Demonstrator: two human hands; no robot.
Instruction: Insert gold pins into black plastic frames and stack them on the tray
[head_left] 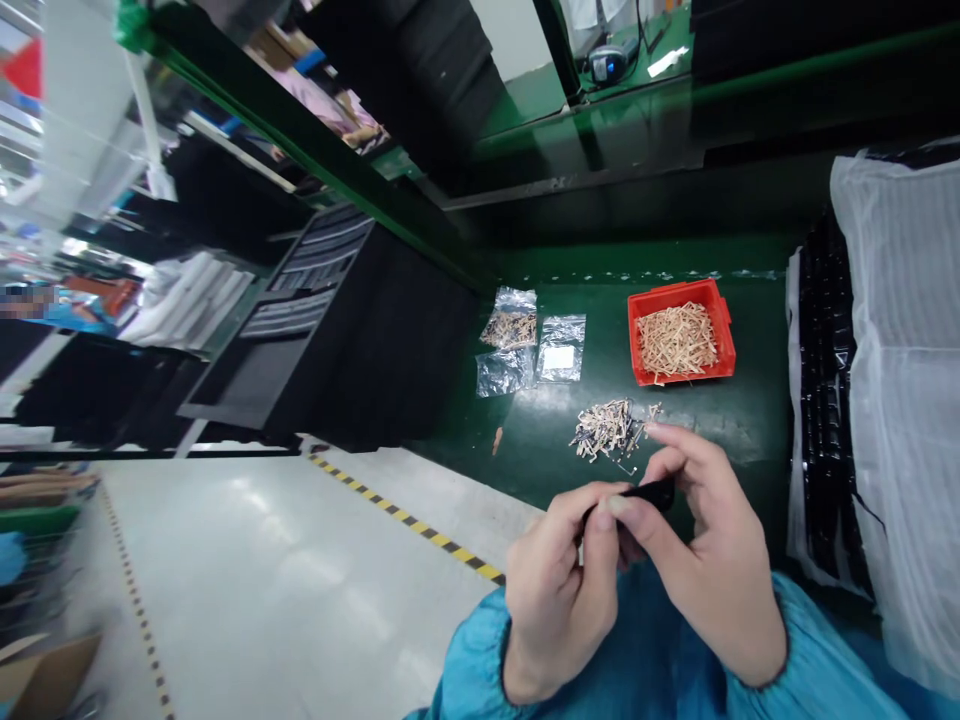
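Both hands are pinched on one small black part (pixel 651 493), held out over the near edge of the green bench (pixel 750 420). The left hand (pixel 559 585) has its thumb and fingers closed on the part's left end, and the right hand (pixel 709 545) grips the other end between thumb and forefinger, with the remaining fingers curled loosely above it. So fingers are narrow on both sides, nothing spread wide.

What I'd worry about: the part sits right at the bench edge, roughly 6 o'clock from the loose pile of small pins (pixel 609 428). If either pinch slips, I reckon it drops into the lap or onto the floor at 8 o'clock, not back on the bench. Can't tell from here whether a pin is already seated in it, the thumbs cover that bit.

Second thing, that pile lies just ahead of the right fingertips. A careless reach could scatter pins off the edge. One stray piece (pixel 496 440) already lies apart at 9 o'clock from the pile.

The red tray (pixel 720 310) of tan sticks at 1 o'clock and the clear bags (pixel 561 348) at 11 o'clock look well out of harm's way.
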